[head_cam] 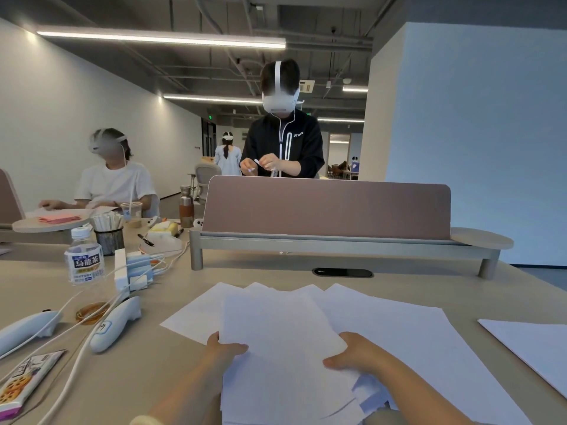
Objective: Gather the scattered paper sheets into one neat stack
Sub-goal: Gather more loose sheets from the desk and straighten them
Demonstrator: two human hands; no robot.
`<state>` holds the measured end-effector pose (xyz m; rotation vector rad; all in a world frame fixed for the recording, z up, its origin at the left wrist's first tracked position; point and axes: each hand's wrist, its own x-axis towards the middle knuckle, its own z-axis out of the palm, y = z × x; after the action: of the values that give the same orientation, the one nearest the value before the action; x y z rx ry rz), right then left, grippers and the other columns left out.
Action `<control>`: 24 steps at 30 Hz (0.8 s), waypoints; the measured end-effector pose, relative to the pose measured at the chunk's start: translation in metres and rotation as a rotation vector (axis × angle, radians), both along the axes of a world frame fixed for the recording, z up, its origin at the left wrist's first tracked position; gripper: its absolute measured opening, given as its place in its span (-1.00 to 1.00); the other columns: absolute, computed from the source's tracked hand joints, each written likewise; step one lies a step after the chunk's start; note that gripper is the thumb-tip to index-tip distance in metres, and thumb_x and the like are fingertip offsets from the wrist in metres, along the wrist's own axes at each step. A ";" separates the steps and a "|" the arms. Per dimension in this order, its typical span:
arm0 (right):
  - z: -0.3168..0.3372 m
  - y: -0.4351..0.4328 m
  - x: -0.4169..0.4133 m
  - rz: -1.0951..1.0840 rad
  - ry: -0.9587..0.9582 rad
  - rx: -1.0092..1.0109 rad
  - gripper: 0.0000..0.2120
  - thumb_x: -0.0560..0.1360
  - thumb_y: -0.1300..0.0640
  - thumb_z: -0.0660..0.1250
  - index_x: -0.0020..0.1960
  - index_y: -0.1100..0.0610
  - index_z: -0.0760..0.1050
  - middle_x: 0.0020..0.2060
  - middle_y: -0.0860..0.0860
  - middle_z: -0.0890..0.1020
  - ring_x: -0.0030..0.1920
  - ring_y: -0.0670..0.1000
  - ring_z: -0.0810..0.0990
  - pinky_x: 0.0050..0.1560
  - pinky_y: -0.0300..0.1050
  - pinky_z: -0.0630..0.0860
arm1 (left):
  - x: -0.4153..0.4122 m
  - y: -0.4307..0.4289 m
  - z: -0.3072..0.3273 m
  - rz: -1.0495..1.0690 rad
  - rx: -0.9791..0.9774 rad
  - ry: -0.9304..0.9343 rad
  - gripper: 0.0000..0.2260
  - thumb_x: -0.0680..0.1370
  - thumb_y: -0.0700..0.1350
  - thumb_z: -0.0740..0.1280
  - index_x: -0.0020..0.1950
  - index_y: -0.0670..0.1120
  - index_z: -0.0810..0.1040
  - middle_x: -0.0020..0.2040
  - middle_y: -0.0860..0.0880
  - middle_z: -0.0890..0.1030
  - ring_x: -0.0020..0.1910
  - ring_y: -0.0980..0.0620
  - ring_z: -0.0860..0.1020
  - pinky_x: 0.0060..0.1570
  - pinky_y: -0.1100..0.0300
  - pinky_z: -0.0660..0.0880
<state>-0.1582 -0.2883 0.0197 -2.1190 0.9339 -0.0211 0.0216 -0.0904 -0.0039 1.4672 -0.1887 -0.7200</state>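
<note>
Several white paper sheets (276, 320) lie fanned and overlapping on the beige desk (147, 372) right in front of me. My left hand (222, 351) grips the left edge of the top sheets, thumb on top. My right hand (352, 352) grips their right edge the same way. More sheets (408, 342) spread out to the right under the held ones. One separate white sheet (534, 348) lies apart at the far right, near the desk edge.
On the left lie two white controllers (115, 325) with cables, a tea bottle (84, 260), a snack packet (21, 384) and a pen cup (109, 237). A brown divider on a shelf (325, 210) stands behind the papers. People sit and stand beyond it.
</note>
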 end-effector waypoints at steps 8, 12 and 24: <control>-0.013 0.011 -0.007 -0.092 -0.185 0.112 -0.61 0.43 0.11 0.41 0.18 0.11 0.35 0.07 0.04 0.56 0.05 0.04 0.58 -0.07 -0.23 0.49 | -0.008 0.011 0.010 -0.045 0.157 -0.217 -0.50 0.21 -0.28 0.44 0.13 -0.30 0.49 0.00 -0.20 0.59 -0.05 -0.18 0.56 -0.12 0.07 0.50; -0.017 0.018 -0.016 -0.076 -0.218 0.257 -0.64 0.43 0.17 0.41 0.18 0.10 0.39 0.04 0.04 0.59 0.03 0.07 0.61 0.02 -0.09 0.57 | -0.009 0.019 0.009 -0.023 0.250 -0.362 -0.70 0.44 -0.38 0.33 0.14 -0.22 0.39 0.06 -0.16 0.52 -0.04 -0.10 0.45 -0.12 0.13 0.37; 0.050 0.037 -0.037 0.125 -0.432 0.411 -0.64 0.44 -0.02 0.41 0.21 -0.01 0.50 0.09 -0.05 0.67 0.13 0.01 0.63 0.23 0.02 0.50 | -0.025 0.045 0.077 0.106 -0.186 -0.568 -0.72 0.52 -0.23 0.33 0.18 0.00 0.40 0.07 -0.01 0.58 0.01 -0.02 0.58 -0.19 0.20 0.49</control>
<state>-0.1953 -0.2514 0.0692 -1.6919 0.4973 -0.1984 -0.0032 -0.0459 0.0727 1.4588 -0.5919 -0.1779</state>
